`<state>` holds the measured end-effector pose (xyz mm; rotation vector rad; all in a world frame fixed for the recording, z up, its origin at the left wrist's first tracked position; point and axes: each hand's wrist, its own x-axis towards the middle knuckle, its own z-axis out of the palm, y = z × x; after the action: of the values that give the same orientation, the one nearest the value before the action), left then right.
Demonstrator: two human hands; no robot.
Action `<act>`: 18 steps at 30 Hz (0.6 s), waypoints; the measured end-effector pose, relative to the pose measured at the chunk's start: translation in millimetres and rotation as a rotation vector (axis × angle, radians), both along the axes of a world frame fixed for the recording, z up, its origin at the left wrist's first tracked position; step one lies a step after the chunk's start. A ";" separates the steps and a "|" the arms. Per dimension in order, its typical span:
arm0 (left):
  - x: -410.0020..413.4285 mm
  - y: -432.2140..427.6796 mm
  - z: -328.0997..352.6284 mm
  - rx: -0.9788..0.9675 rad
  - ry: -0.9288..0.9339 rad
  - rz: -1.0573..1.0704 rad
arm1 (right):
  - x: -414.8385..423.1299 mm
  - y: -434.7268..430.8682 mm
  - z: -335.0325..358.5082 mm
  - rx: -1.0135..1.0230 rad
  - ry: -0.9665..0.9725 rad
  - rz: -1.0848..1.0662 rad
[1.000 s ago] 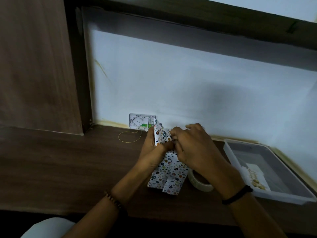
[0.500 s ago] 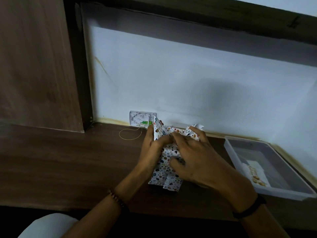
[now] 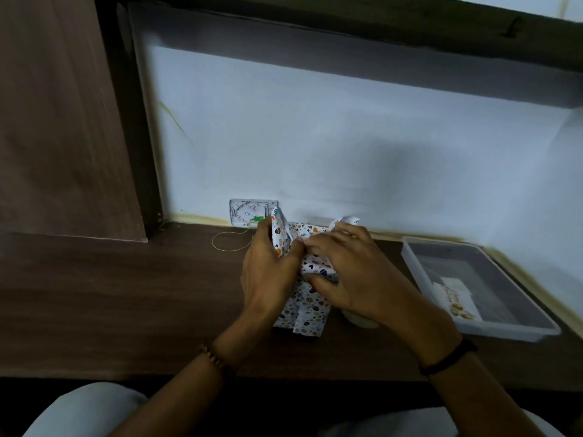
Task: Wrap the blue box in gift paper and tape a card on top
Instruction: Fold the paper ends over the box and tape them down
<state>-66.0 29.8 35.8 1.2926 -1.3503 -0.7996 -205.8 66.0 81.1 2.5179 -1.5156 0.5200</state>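
The box is fully covered by white gift paper [image 3: 307, 313] printed with small coloured shapes; no blue shows. It stands on the dark wooden desk [image 3: 126, 294]. My left hand [image 3: 268, 272] holds the left side, thumb and fingers pinching an upright paper flap [image 3: 279, 230] at the far end. My right hand [image 3: 350, 272] lies over the top, fingers curled on the paper, thumb on the near face. Another flap [image 3: 345, 221] sticks up behind my right fingers. A roll of tape [image 3: 359, 320] peeks out under my right wrist. A card [image 3: 454, 298] lies in the tray.
A clear plastic tray [image 3: 504, 329] sits at the right on the desk. A white wall socket [image 3: 249, 212] and a thin yellow loop [image 3: 230, 241] lie behind the box. A brown panel [image 3: 63, 121] closes the left side.
My right hand slid from the far end of the box back over its top, exposing a raised flap behind the fingers. My left hand keeps its hold on the left flap.
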 end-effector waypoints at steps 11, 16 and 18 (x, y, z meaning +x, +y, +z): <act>-2.1 -0.3 7.2 0.095 0.003 0.068 | -30.3 21.5 0.8 -0.076 -0.571 0.001; 0.0 0.7 10.7 0.135 0.079 0.057 | -39.8 24.9 -0.7 -0.001 -0.907 -0.032; 0.1 0.7 10.8 0.143 0.076 0.057 | -48.0 20.3 -6.5 0.039 -0.984 -0.113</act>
<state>-65.8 30.5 46.6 1.3917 -1.2083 -0.9098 -253.8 86.3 74.7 2.2437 -1.8874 1.9043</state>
